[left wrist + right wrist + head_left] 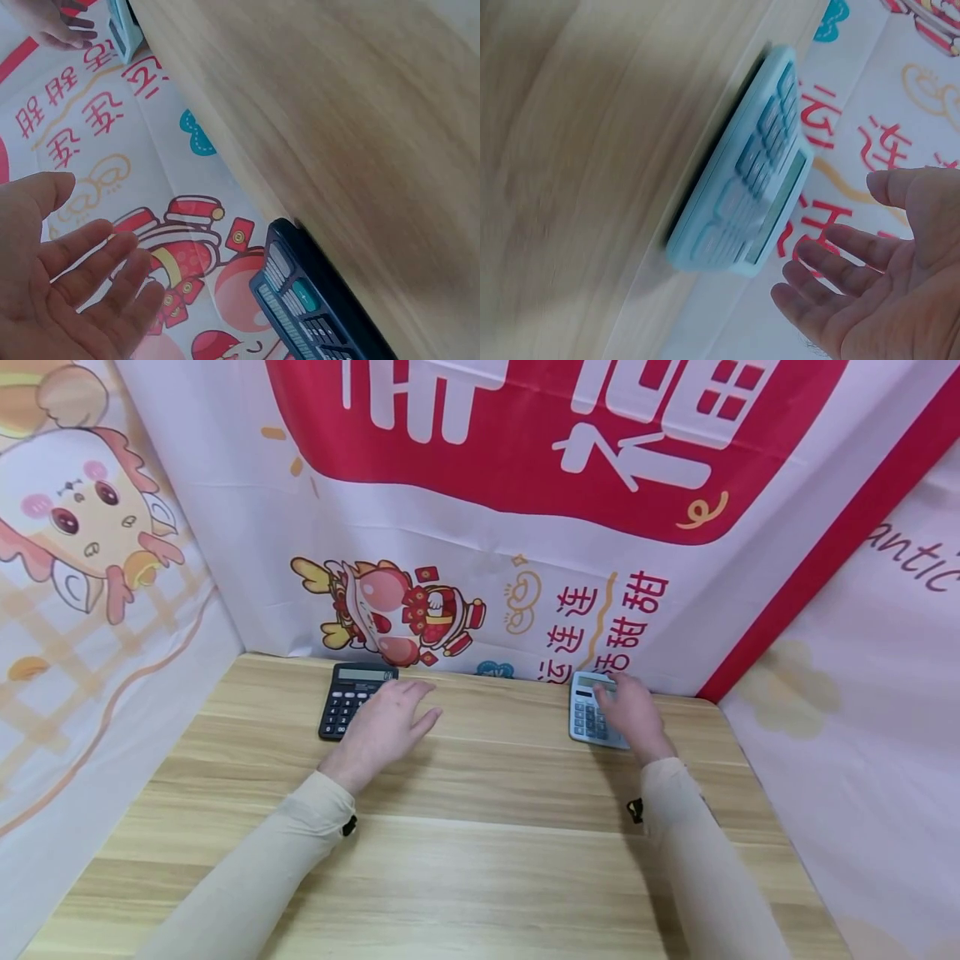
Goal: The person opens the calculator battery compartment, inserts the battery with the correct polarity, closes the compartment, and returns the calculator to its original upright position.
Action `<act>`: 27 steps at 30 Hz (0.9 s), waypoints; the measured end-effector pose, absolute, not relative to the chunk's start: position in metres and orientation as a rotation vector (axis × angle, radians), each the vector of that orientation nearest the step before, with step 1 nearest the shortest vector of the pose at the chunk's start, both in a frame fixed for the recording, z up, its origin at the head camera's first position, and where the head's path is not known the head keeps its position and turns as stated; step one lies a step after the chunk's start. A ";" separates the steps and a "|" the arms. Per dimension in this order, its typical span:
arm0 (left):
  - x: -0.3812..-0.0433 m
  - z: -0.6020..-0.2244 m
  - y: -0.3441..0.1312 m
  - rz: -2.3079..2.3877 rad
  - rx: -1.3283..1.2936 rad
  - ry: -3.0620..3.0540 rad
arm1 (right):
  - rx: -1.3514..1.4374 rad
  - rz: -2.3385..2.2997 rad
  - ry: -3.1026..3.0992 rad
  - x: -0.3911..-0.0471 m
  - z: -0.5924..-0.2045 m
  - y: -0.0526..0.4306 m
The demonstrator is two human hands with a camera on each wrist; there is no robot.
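On the wooden surface (480,827), a black calculator (347,700) lies at about eleven o'clock from the person, close to the far edge where the printed banner (480,577) hangs. The left hand (384,727) hovers just to its right, over its right edge, fingers straight and loosely spread, gripping nothing; the left wrist view shows the palm (67,292) open with a clear gap between it and the calculator's keys (307,307), so it seems poised rather than pressing.

At about one o'clock, well apart from the first, a pale blue-grey calculator (592,714) lies flat, also near the banner. The right hand (633,714) reaches over it, covering its right side. In the right wrist view the fingers (832,270) are relaxed and slightly parted, apart from the body (742,180); the grip holds nothing. Both machines sit keys-up, displays toward the far edge, readable from where the person is.
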State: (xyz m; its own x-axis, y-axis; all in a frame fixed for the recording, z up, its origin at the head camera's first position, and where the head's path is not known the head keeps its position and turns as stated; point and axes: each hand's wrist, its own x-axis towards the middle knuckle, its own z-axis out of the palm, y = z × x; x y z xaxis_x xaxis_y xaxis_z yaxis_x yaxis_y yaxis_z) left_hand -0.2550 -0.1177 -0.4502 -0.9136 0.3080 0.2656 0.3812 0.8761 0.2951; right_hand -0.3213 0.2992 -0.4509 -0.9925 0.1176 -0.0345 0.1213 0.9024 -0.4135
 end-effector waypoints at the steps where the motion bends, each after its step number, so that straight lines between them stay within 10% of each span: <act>1: -0.256 -0.450 -0.119 -0.504 -0.512 -2.844 | 0.167 -0.659 3.061 -0.319 -0.451 0.297; 27: -0.295 -0.459 -0.165 -0.400 -0.246 -2.972 | -0.182 -0.547 3.183 -0.280 -0.454 0.228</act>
